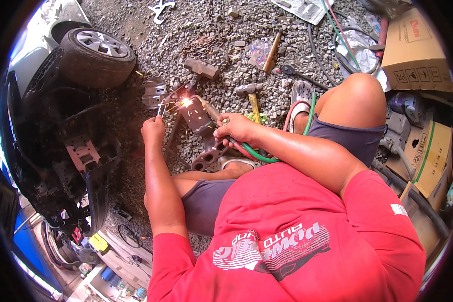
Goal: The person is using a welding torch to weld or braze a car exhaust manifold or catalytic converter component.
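My right hand is closed round a gas torch, with a red and a green hose trailing from it. A bright flame with flying sparks burns at the torch's tip, on the upper end of a rusty exhaust manifold with a flange of round holes. The flame's glare hides the spot it touches. My left hand is closed on a thin metal rod-like piece, which points up beside the sparks; its exact kind is unclear. Next to it, a ribbed metal shield lies on the gravel.
A yellow-handled hammer, a sledgehammer head and a wooden handle lie on the gravel. A car's wheel and open front end are at left. Cardboard boxes stand at right, with hoses nearby.
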The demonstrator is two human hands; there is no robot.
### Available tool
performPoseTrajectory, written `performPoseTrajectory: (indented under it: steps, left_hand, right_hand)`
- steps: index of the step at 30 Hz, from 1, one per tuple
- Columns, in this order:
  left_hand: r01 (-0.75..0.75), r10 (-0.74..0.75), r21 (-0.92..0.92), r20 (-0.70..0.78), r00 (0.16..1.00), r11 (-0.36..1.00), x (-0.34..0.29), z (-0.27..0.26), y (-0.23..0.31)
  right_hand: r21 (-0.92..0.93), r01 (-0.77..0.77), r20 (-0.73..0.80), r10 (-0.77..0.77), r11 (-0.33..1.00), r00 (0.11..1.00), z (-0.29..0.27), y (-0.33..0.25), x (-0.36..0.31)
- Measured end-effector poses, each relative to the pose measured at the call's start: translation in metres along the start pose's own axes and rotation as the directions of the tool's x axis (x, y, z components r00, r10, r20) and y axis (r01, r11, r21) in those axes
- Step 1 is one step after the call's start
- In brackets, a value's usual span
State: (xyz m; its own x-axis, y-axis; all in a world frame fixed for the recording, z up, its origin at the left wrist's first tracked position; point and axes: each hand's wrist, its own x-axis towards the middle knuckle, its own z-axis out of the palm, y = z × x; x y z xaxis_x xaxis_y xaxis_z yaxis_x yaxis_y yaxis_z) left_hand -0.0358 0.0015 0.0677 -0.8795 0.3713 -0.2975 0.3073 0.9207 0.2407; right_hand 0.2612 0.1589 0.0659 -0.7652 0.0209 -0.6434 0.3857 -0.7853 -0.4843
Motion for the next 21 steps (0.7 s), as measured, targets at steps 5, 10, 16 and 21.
performPoseTrajectory:
  steps: [5,10,16,21]
  left_hand:
    - [-0.008,0.008,0.009,-0.009,1.0,1.0,-0.0002,0.0011,-0.0005]
    - [-0.001,0.001,-0.002,0.001,1.0,1.0,0.0009,0.0029,-0.0008]
    - [-0.01,0.01,-0.003,0.007,1.0,1.0,-0.0006,0.0021,0.0015]
    - [-0.015,0.015,0.001,-0.002,1.0,1.0,-0.0022,0.0013,0.0039]
  right_hand:
    - [-0.004,0.007,-0.005,-0.007,1.0,1.0,0.0003,0.0004,0.0007]
    - [0.0,0.002,-0.001,-0.002,1.0,1.0,0.0001,-0.0007,0.001]
    - [0.008,-0.012,-0.003,0.012,1.0,1.0,0.0003,-0.0001,0.0017]
    - [0.004,0.005,0.001,-0.005,1.0,1.0,0.0,0.0006,0.0025]
